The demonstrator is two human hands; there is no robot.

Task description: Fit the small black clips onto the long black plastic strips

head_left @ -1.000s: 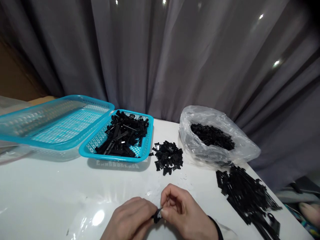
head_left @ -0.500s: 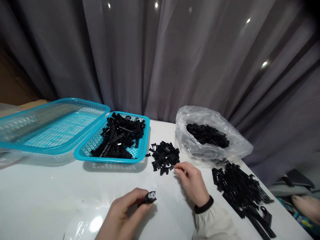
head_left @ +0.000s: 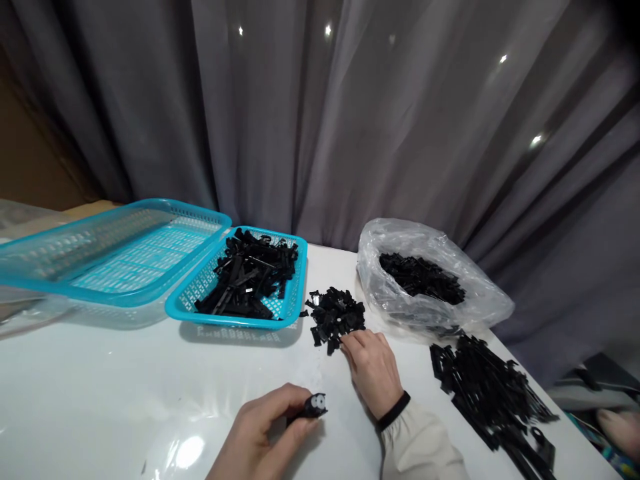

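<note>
My left hand (head_left: 270, 430) is closed on a black plastic part (head_left: 313, 405) with two round white pieces in its end. It holds the part just above the white table, thumb and index finger on either side. My right hand (head_left: 374, 370) reaches to the near edge of a pile of small black plastic pieces (head_left: 337, 310). Its fingers are pressed together, and the back of the hand hides whatever is between the fingertips. A black band circles that wrist below the hand.
A blue basket (head_left: 235, 323) with black plastic parts stands left of the pile, beside a larger blue basket (head_left: 130, 257). To the right are a clear plastic bag (head_left: 480, 293) of black pieces and a heap of long black strips (head_left: 493, 387). A grey curtain (head_left: 340, 120) hangs behind.
My right hand has turned and its fingertips have drawn in at the near edge of the pile. My left hand keeps its hold on the black part. The whole view has shifted slightly.
</note>
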